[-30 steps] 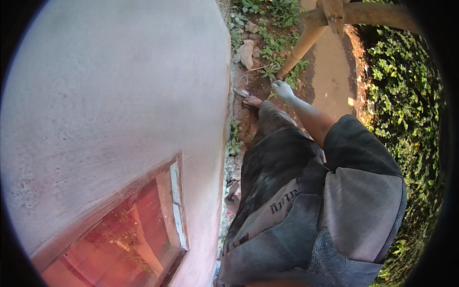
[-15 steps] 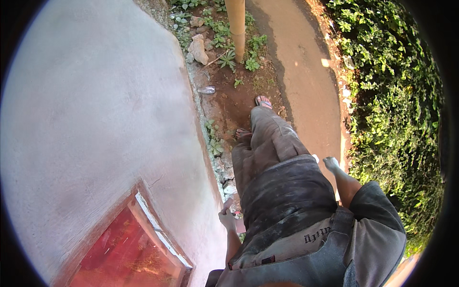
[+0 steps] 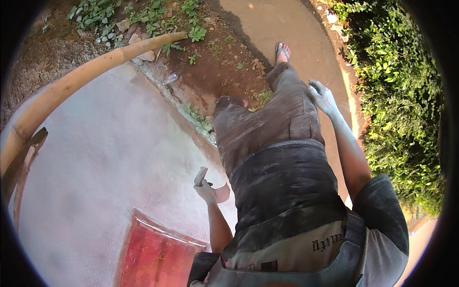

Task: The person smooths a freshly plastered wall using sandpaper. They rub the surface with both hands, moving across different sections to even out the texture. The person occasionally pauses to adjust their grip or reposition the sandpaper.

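My left hand [image 3: 206, 193] is closed around a small grey block-like piece [image 3: 201, 175], which sticks out past my fingers. A thin pinkish flat piece [image 3: 222, 193] shows beside that hand; whether the two are joined I cannot tell. Both are close to a pale, cloudy-white wall [image 3: 110, 143] on my left. My right hand [image 3: 323, 95], whitened as if by dust, hangs beside my right thigh. Its fingers curl loosely, a gap shows beside the thumb, and I see nothing in it.
A red-paned window [image 3: 160, 253] is set in the wall. A bamboo pole [image 3: 91, 67] arcs across the upper left, near dark wood [image 3: 26, 165]. Stones and a clear plastic bottle [image 3: 171, 78] lie by the wall base. A paved path [image 3: 282, 19] runs along a leafy hedge [image 3: 401, 105].
The view has turned and shifted, with the bamboo pole now at the left. My right foot has stepped onto the path. My right hand has swung forward; my left still holds the grey piece.
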